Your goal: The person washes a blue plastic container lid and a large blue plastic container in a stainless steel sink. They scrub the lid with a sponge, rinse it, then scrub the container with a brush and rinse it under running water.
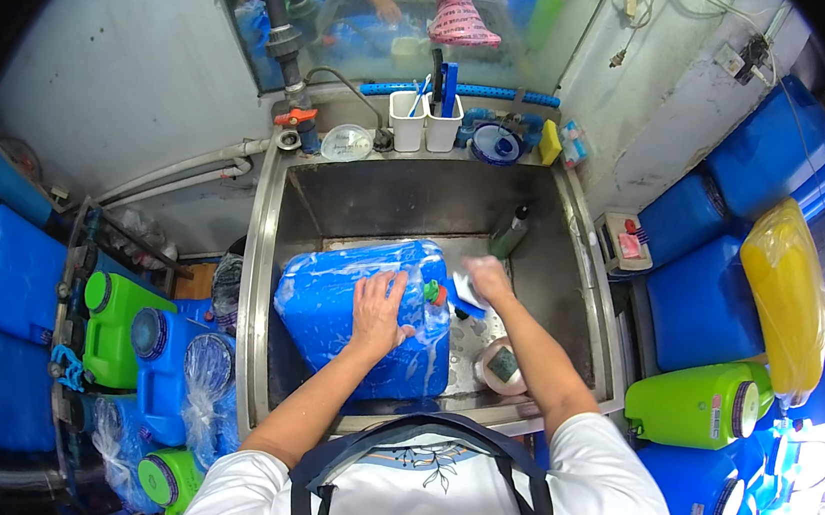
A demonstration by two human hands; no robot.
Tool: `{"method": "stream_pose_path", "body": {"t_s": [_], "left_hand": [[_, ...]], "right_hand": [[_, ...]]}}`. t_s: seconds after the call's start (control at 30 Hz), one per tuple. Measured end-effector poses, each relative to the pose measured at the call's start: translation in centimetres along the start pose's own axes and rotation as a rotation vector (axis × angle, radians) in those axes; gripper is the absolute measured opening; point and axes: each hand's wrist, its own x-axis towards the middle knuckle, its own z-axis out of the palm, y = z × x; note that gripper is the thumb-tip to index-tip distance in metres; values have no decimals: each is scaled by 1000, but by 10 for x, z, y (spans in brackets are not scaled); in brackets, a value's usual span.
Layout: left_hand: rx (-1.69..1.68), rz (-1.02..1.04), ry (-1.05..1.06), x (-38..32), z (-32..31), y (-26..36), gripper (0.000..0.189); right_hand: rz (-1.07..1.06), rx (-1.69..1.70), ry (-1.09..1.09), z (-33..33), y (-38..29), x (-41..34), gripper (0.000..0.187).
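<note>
A blue plastic water container (334, 287) lies on its side in the stainless steel sink (427, 191), streaked with soap suds. My left hand (378, 310) rests flat on its upper side, fingers a little spread. On its right end is a small spigot (435, 292) with green and orange-red parts. Beside that end, my right hand (487, 277), blurred, grips what looks like a white-and-blue scrub brush (467, 293). A round pinkish tub (512, 383) with a dark green scouring pad (502, 363) sits below my right forearm. A green bottle (509, 231) stands at the sink's back right.
White cups (405, 132) with brushes, a blue lid (497, 144) and a yellow sponge (550, 142) line the back ledge. A pink-wrapped outlet (464, 22) hangs above. Green containers (691, 404) and blue ones crowd both sides; a soap tray (624, 242) is at right.
</note>
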Motion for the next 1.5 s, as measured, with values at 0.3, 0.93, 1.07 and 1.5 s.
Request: {"method": "stream_pose_path", "body": {"t_s": [0.3, 0.93, 1.07, 1.5], "left_hand": [[-15, -49, -68, 11, 8, -15, 102], [-202, 48, -184, 30, -4, 5, 72], [-180, -65, -288, 44, -5, -5, 76], [62, -199, -243, 44, 8, 30, 111]], "right_hand": [[239, 80, 172, -38, -55, 10, 50], [116, 458, -1040, -44, -49, -5, 30], [49, 60, -505, -41, -77, -27, 35], [61, 873, 105, -61, -31, 6, 20]]}}
